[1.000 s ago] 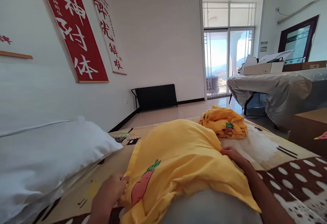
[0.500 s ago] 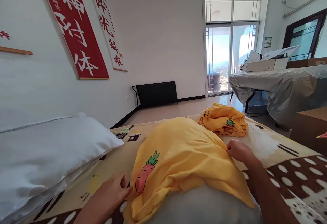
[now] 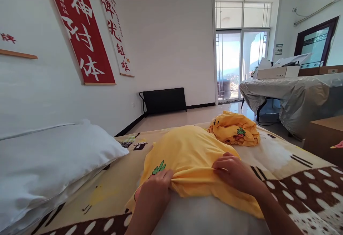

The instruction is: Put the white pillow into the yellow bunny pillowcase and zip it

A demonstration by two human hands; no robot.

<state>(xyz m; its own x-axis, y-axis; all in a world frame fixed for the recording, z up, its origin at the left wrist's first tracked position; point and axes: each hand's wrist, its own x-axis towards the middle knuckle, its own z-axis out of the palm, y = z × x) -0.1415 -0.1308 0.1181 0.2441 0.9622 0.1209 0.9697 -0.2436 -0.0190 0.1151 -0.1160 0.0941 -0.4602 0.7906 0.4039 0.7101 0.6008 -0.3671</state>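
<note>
Patterned blanket [image 3: 115, 181] before a white wall [image 3: 171, 45]; at left, white pillow [image 3: 59, 163], red scroll [image 3: 85, 38] hung above. Next, left hand [image 3: 158, 185], fingers closed on near folds of one yellow cloth [image 3: 187, 145], which lies mid-blanket over a pale pillow [image 3: 203, 211], near part bare; right hand [image 3: 235, 172], fingers curled tight on the same cloth, a creased fold running between both hands. Yellow bundle [image 3: 227, 131] just beyond, on the blanket; far right, plastic-covered table [image 3: 292, 92] and brown carton [image 3: 325, 135].
</note>
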